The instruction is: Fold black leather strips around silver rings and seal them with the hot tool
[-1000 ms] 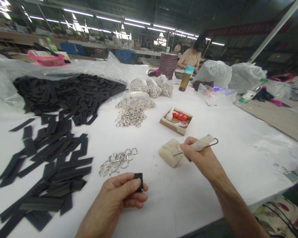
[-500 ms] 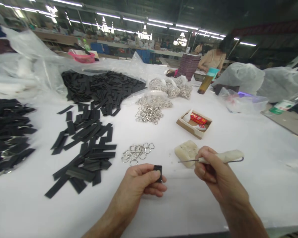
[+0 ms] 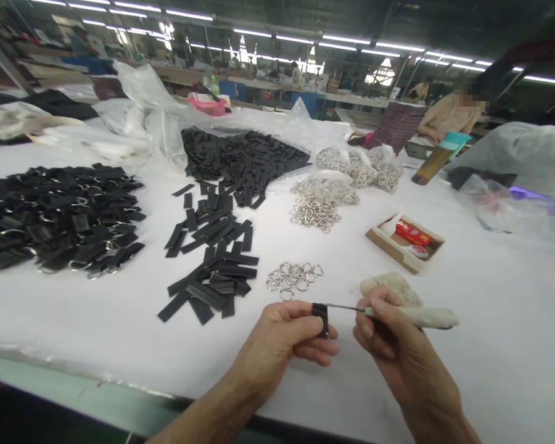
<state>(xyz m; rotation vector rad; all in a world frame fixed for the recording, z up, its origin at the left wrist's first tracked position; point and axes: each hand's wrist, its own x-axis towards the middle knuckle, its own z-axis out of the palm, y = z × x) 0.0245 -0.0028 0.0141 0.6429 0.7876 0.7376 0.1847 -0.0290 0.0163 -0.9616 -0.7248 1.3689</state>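
Note:
Between the thumb and fingers of my left hand (image 3: 289, 336) is a small folded black strip (image 3: 321, 317), held upright over the white table. My right hand (image 3: 393, 336) grips an awl (image 3: 420, 316) with a pale, thick handle. The awl's thin metal shaft points left, and its tip meets the top edge of the folded strip; whether it goes in I cannot tell. Behind my right hand lies a yellowish-white, wax-like block (image 3: 393, 285), partly covered by the fingers. Several loose metal D-rings (image 3: 293, 277) lie just beyond my left hand.
Flat black strips (image 3: 213, 271) lie left of the rings, with a bigger heap behind. Finished-looking strips with rings (image 3: 60, 222) are piled at far left. More rings (image 3: 314, 213) spill from a bag. A small cardboard box (image 3: 404, 243) and a bottle (image 3: 439, 160) stand right.
My right hand has brought the awl's tip left onto the folded strip; before, it was apart from it. The view has swung left, showing more of the left pile.

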